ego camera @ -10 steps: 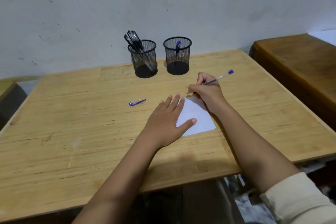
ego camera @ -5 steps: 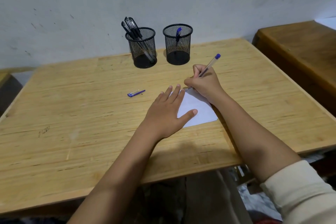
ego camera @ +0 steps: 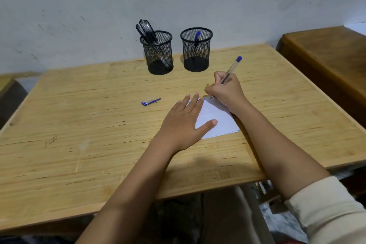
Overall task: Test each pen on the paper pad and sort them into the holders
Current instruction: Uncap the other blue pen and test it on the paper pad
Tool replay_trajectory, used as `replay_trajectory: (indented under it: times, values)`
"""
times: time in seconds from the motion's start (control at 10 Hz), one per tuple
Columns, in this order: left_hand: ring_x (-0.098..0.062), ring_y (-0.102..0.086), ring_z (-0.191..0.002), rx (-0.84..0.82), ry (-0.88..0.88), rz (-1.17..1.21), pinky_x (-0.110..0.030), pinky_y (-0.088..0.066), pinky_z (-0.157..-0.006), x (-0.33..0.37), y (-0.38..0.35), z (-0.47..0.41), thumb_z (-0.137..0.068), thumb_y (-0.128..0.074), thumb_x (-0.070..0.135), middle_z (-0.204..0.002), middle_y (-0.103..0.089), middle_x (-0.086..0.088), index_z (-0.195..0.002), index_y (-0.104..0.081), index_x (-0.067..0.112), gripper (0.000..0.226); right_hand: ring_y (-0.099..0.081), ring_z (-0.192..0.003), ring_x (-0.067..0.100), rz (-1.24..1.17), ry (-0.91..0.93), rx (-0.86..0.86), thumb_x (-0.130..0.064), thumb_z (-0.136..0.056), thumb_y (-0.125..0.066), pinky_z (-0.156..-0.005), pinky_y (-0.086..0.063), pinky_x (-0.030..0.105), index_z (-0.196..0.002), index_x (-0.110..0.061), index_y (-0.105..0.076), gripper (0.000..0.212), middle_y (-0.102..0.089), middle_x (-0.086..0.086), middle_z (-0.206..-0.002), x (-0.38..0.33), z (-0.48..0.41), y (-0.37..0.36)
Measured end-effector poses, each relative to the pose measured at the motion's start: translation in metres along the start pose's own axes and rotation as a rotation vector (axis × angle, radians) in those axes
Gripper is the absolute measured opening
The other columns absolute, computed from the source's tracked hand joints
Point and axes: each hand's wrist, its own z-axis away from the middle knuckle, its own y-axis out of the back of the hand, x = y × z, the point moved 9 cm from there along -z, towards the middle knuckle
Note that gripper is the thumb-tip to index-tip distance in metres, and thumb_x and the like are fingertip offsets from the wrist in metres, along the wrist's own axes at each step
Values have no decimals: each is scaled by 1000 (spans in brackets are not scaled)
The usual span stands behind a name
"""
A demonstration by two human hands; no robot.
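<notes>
- The pen [ego camera: 230, 69] is clear with a blue end. It is in the right hand [ego camera: 225, 92], tilted, with the blue end up and pointing away toward the wall.
- The fingers of the right hand are curled tight round the pen. Its tip is down at the far corner of the paper pad [ego camera: 219, 119], where there are some small blue marks.
- The paper pad is white and lies flat on the table [ego camera: 79, 125], near the front edge.
- The left hand [ego camera: 184, 125] lies flat on the left side of the pad, with fingers straight and the thumb out to the side. It holds nothing; it only presses the pad down.
- A small blue pen cap [ego camera: 151, 102] lies on the table to the left of the hands, apart from the pad.
- Two black mesh holders stand side by side at the back of the table:
  - The left holder [ego camera: 157, 53] has a few black pens [ego camera: 146, 29] leaning to the left.
  - The right holder [ego camera: 196, 49] has one blue pen [ego camera: 196, 38].
- Behind the table is a pale wall [ego camera: 79, 6] with small dark marks.
- On the right arm there is a cream sleeve [ego camera: 326, 208], pushed up.
- A darker brown table [ego camera: 326, 55] stands to the right.
</notes>
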Motion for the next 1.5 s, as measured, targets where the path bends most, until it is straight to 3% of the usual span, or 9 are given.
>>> replay_trajectory:
  times: [0.9, 1.0, 1.1, 1.2, 1.4, 1.5]
  values:
    - [-10, 10, -146, 7, -10, 4, -32, 5, -119, 0, 0, 0, -92, -23, 63, -159, 6, 7, -150, -1, 24, 74, -23, -55, 16, -27, -7, 40, 6, -65, -60, -52, -24, 26, -55, -16, -27, 41, -20, 2, -58, -1, 4, 5]
    - [-10, 10, -146, 9, -10, 6, -32, 4, -119, 0, 0, 1, -92, -23, 63, -159, 6, 8, -150, -2, 24, 73, -33, -51, 15, -92, -24, 98, 6, -66, -63, -50, -32, 24, -56, -12, -34, 36, -30, 6, -56, 2, 5, 14]
    - [-10, 9, -146, 10, -11, 19, -32, 3, -119, -1, 0, 0, -91, -24, 63, -159, 6, 8, -151, -3, 24, 74, -49, -46, 10, -339, -51, 91, 9, -69, -69, -47, -42, 19, -57, -13, -43, 36, -47, 6, -56, 4, 6, 18]
    - [-9, 10, -146, 8, -17, 33, -32, 3, -119, -1, 0, 1, -92, -25, 63, -159, 6, 8, -151, -2, 24, 75, -63, -60, 11, -484, -67, 45, 7, -71, -71, -56, -50, 17, -67, -9, -57, 23, -61, 8, -70, 3, 7, 15]
    - [-8, 11, -145, -2, -16, 46, -30, 4, -118, -1, 0, 1, -92, -26, 63, -159, 9, 9, -151, -1, 23, 75, -68, -80, 13, -642, -83, -6, 6, -79, -64, -73, -55, 17, -88, -1, -68, 12, -73, 2, -78, 0, 9, 14]
    - [-8, 11, -145, 1, -28, 74, -29, 5, -117, 0, 2, 1, -93, -27, 61, -159, 8, 8, -151, -1, 22, 74, -69, -81, 15, -607, -94, -15, 5, -80, -63, -72, -55, 17, -90, 0, -69, 13, -73, 5, -81, -4, 10, 17]
